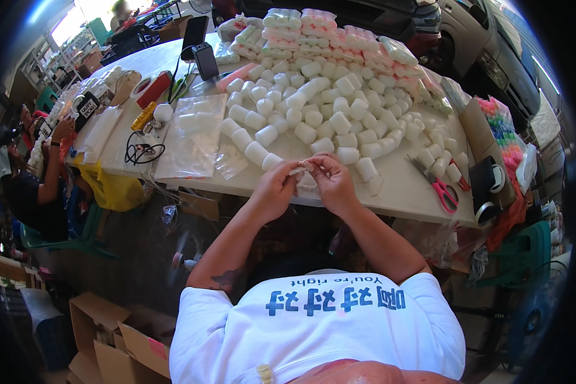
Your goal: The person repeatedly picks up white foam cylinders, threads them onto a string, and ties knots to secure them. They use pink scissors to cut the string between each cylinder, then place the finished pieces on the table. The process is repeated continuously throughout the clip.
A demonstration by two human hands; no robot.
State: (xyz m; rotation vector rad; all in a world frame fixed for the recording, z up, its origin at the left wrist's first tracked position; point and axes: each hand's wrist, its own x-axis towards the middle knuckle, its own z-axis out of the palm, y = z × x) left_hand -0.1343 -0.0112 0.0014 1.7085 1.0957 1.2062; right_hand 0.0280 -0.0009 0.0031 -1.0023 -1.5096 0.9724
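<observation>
At the table's near edge, my left hand [276, 190] and my right hand [333, 184] meet in front of my chest. Both are closed, fingertips pinching a crumpled whitish piece of film [301, 170]. Its lower part hangs between the hands, partly hidden by the fingers. Just beyond them spreads a big heap of small white cylindrical rolls [313, 115], some standing in short rows end to end. A clear plastic bag [192, 137] lies flat to the left, with a smaller clear packet [230, 161] beside it.
Pink-handled scissors [443, 193] lie on the right of the table [403, 203], near an open carton [486, 144]. Packed bundles [301, 32] are stacked behind the heap. A phone on a stand [195, 38] and a tape dispenser [153, 88] are at left. Another person [35, 185] sits far left.
</observation>
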